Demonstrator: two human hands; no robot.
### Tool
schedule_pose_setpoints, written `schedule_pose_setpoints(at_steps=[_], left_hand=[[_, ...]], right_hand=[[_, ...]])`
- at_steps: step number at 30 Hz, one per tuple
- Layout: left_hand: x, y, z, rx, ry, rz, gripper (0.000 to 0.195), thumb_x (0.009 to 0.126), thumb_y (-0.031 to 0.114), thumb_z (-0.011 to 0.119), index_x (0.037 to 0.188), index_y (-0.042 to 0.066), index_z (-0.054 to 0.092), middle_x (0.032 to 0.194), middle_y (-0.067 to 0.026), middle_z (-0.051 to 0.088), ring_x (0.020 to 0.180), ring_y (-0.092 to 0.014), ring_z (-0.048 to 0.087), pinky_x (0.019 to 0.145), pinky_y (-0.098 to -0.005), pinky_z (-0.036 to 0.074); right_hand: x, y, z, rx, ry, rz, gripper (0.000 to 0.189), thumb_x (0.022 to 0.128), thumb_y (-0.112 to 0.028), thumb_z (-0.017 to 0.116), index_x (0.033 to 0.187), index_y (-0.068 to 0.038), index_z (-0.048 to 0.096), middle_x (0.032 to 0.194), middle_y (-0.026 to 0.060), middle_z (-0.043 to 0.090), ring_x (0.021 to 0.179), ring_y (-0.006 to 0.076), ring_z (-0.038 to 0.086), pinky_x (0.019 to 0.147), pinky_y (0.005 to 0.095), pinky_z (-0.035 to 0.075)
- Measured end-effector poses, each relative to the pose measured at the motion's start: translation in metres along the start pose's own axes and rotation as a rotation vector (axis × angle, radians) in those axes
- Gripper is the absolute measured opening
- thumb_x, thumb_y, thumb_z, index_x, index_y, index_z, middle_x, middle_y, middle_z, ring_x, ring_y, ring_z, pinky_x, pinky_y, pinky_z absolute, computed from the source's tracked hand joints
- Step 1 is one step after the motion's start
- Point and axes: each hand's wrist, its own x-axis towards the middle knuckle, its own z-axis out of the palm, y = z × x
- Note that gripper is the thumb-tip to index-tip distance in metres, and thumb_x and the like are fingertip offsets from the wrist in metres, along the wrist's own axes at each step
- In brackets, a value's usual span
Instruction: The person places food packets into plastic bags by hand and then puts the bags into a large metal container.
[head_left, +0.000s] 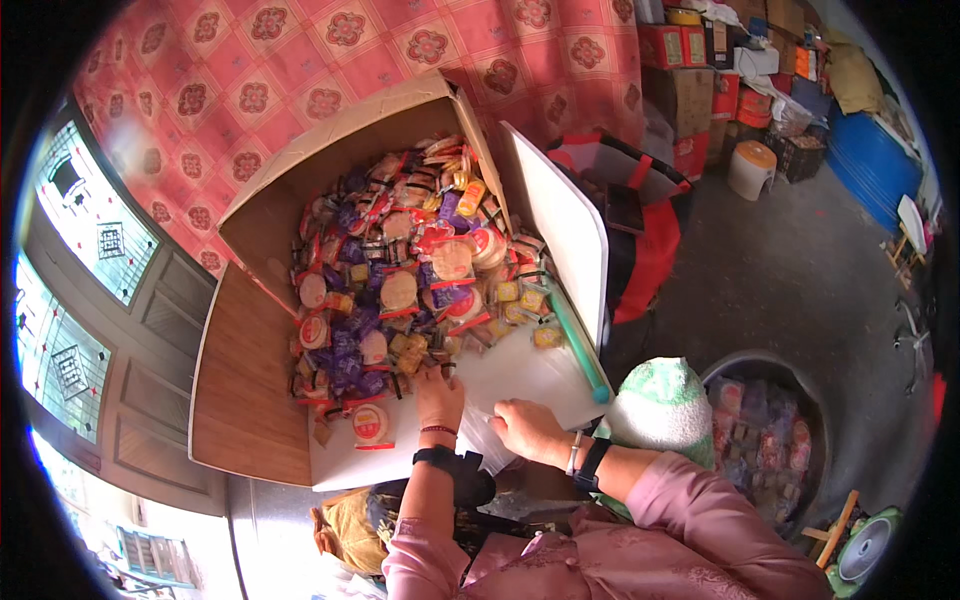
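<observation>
A big heap of wrapped snacks (375, 277) spills out of a tipped cardboard box (300, 157) onto a white board (510, 375). Round crackers in clear, red-edged wrappers mix with purple and yellow packets. My left hand (440, 397) reaches the heap's near edge, its fingertips touching small packets; whether it grips one is hidden. In front of me, my right hand (529, 429) pinches the edge of a clear plastic bag (480, 442), which hangs between my two hands at the board's near edge. One round cracker packet (370, 426) lies left of my left hand.
A white panel (570, 225) stands along the right side, with a green tube (574, 337) beside it. A wooden flap (255, 382) bounds the left. Filled bags lie in a round tub (765, 450) at right, near a green-and-white cloth-covered thing (660, 405).
</observation>
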Motion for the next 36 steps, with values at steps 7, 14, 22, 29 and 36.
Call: schedule_pose_setpoints(at_steps=[7, 14, 22, 29, 36], left_hand=[[-0.018, -0.005, -0.034, -0.129, 0.218, -0.135, 0.020, 0.082, 0.014, 0.054, 0.096, 0.001, 0.061, 0.075, -0.0140, 0.064, 0.064, -0.036, 0.059, 0.059, -0.0403, 0.051], [-0.074, 0.045, -0.093, -1.422, -0.103, -0.695, 0.010, 0.087, 0.011, 0.055, 0.089, 0.002, 0.059, 0.070, -0.0067, 0.059, 0.051, -0.012, 0.051, 0.046, -0.0264, 0.045], [-0.113, 0.067, -0.081, -1.175, -0.323, -0.644, 0.014, 0.088, 0.014, 0.055, 0.088, 0.000, 0.055, 0.073, -0.0105, 0.065, 0.044, -0.009, 0.047, 0.042, -0.0232, 0.042], [-0.124, 0.047, -0.060, -0.803, -0.190, -0.508, 0.020, 0.088, 0.018, 0.058, 0.076, 0.002, 0.057, 0.063, -0.0073, 0.061, 0.040, -0.007, 0.041, 0.036, -0.0219, 0.029], [-0.124, 0.079, -0.079, -0.982, -0.375, -0.686, 0.025, 0.089, 0.023, 0.059, 0.073, 0.004, 0.060, 0.060, -0.0035, 0.059, 0.040, -0.006, 0.040, 0.037, -0.0218, 0.027]], right_hand=[[0.001, -0.001, 0.000, 0.002, -0.013, 0.025, 0.020, 0.085, -0.020, 0.055, 0.079, -0.002, 0.063, 0.077, 0.0194, 0.064, 0.074, 0.0382, 0.064, 0.068, 0.0473, 0.051], [0.003, 0.006, 0.003, 0.115, 0.022, 0.101, 0.019, 0.084, -0.019, 0.058, 0.081, -0.001, 0.063, 0.081, 0.0212, 0.064, 0.077, 0.0414, 0.061, 0.070, 0.0490, 0.049], [0.004, 0.008, 0.007, 0.136, 0.093, 0.133, 0.016, 0.086, -0.014, 0.054, 0.085, 0.000, 0.060, 0.083, 0.0222, 0.063, 0.079, 0.0421, 0.061, 0.071, 0.0489, 0.048], [0.000, -0.006, -0.001, 0.079, 0.085, 0.029, 0.015, 0.088, -0.016, 0.053, 0.086, -0.001, 0.057, 0.081, 0.0183, 0.061, 0.078, 0.0385, 0.061, 0.070, 0.0467, 0.050], [-0.005, -0.007, 0.001, 0.000, 0.116, -0.122, 0.012, 0.085, -0.014, 0.056, 0.088, -0.002, 0.053, 0.079, 0.0166, 0.060, 0.074, 0.0365, 0.061, 0.065, 0.0442, 0.051]])
